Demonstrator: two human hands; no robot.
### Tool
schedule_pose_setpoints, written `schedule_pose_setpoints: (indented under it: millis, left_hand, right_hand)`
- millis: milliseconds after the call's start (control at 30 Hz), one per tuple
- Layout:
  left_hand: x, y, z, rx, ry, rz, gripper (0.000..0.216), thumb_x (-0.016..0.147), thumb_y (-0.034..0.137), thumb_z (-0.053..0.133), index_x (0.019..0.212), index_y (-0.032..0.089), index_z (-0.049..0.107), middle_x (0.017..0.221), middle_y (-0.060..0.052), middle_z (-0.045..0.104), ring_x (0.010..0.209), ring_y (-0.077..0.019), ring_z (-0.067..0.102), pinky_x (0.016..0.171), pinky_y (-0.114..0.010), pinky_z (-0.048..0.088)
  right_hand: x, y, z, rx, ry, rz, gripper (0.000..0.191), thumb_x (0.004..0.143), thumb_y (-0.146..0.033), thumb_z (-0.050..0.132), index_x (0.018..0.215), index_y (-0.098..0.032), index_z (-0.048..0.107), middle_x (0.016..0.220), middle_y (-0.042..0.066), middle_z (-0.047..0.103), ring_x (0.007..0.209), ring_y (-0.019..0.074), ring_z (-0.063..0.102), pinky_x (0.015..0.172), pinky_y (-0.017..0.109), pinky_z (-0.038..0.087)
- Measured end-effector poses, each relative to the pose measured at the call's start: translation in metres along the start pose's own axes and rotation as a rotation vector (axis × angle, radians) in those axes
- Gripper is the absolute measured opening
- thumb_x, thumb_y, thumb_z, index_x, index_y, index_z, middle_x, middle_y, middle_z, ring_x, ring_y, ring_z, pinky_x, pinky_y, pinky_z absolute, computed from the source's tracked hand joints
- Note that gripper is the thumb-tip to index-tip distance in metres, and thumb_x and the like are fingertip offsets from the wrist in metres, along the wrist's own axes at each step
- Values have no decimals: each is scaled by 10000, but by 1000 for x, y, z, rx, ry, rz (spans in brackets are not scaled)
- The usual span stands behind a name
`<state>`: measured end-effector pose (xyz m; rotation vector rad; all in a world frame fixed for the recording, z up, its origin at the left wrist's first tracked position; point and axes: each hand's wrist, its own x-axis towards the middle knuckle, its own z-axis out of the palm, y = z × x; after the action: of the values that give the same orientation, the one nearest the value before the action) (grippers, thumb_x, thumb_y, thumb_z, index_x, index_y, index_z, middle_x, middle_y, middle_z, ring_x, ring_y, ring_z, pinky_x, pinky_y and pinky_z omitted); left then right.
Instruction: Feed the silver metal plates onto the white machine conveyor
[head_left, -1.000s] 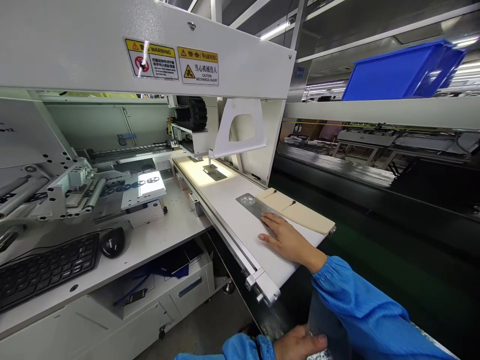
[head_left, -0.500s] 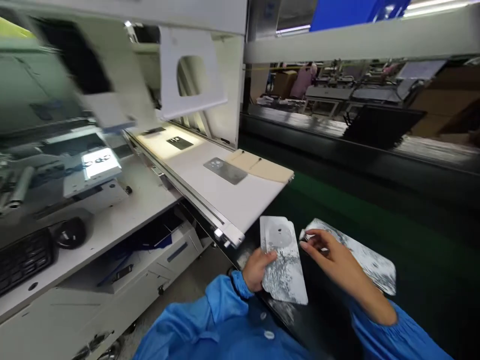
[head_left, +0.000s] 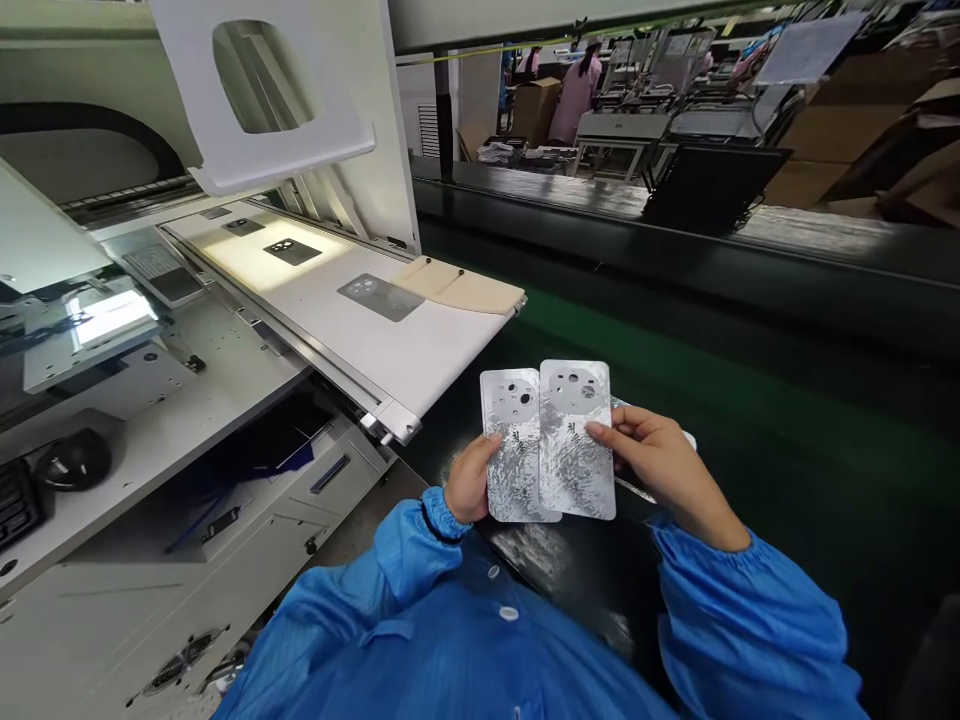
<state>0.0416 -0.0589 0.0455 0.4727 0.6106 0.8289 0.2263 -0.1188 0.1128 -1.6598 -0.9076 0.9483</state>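
My left hand (head_left: 469, 480) is closed on the left edge of a silver phone back panel (head_left: 508, 485), its thumb lying on the front. This panel has a round camera area with holes and a mottled, wavy pattern. In my right hand (head_left: 660, 455) a second silver phone back panel (head_left: 576, 475) is pinched by its right edge, thumb on the front. It overlaps the right side of the first panel, and both are tilted up toward me. Dark lettering shows on each. Behind my right hand, partly hidden, another pale panel (head_left: 690, 440) lies on the dark surface.
To the left, a white conveyor belt (head_left: 390, 355) carries a dark panel (head_left: 380, 298), with several more farther back under a light. A cream guide plate (head_left: 472, 290) crosses its end. A dark green belt (head_left: 750, 400) runs behind my hands. A black mouse (head_left: 73, 460) rests on the desk.
My right hand has moved left from the panel on the dark surface and now holds a panel beside the left one. Both hands are higher, and the view has turned right.
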Motion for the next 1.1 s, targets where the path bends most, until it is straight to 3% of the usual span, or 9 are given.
schedule_pose_setpoints:
  millis: [200, 367, 467, 567, 767, 867, 967, 1100]
  left_hand:
    - [-3, 4, 5, 66, -29, 43, 453, 589, 411, 824, 916, 120, 706, 825, -61, 755, 880, -278, 698, 893, -407, 508]
    - [-4, 7, 9, 71, -68, 39, 483, 574, 416, 844, 936, 127, 709, 824, -64, 756, 831, -269, 703, 877, -424, 511]
    - [-6, 7, 13, 77, -89, 48, 492, 577, 399, 847, 958, 121, 708, 850, -78, 757, 860, -281, 701, 886, -439, 505]
    - [-9, 5, 17, 87, -101, 56, 498, 587, 382, 846, 989, 124, 704, 884, -85, 757, 903, -295, 697, 903, -454, 498]
    - [-12, 2, 22, 88, -75, 80, 521, 556, 467, 854, 932, 130, 723, 862, -80, 762, 943, -305, 694, 931, -447, 502]
    - [-11, 3, 21, 32, -52, 79, 574, 570, 587, 802, 904, 127, 732, 882, -93, 761, 1020, -328, 673, 949, -442, 502]
    - [-11, 6, 18, 19, -138, 56, 590, 658, 606, 735, 999, 125, 716, 984, -112, 751, 1069, -336, 654, 951, -451, 503]
    - [-10, 9, 17, 39, -264, 12, 616, 730, 613, 667, 1100, 121, 681, 1040, -137, 734, 927, -334, 700, 860, -487, 536]
  right_hand:
    - [-12, -16, -28, 141, 83, 23, 450, 453, -523, 880, 693, -198, 680, 614, 8, 644, 530, 125, 544, 491, 258, 420]
    - [-26, -26, -56, 352, 156, -38, 402, 447, -492, 894, 672, -226, 693, 566, 9, 624, 484, 134, 538, 474, 278, 401]
    - [-25, -25, -49, 284, 159, -62, 392, 461, -495, 890, 663, -223, 692, 640, 29, 666, 577, 156, 589, 544, 288, 441]
    - [-18, -16, -25, 173, 65, -53, 407, 504, -530, 862, 691, -210, 694, 708, 28, 685, 661, 162, 609, 621, 292, 473]
    - [-7, 4, 15, -7, -52, -105, 469, 585, -645, 760, 655, -199, 631, 611, -6, 616, 563, 139, 542, 522, 281, 440]
    - [-8, 0, 6, 97, 5, -65, 425, 567, -588, 790, 670, -204, 640, 613, -4, 625, 573, 151, 563, 538, 289, 449]
    - [-12, -11, -18, 263, 127, -20, 383, 536, -517, 827, 687, -216, 645, 605, -2, 627, 573, 161, 581, 552, 298, 448]
    - [-16, -23, -39, 318, 191, 7, 407, 474, -510, 864, 639, -217, 635, 592, 8, 621, 549, 153, 566, 524, 288, 433]
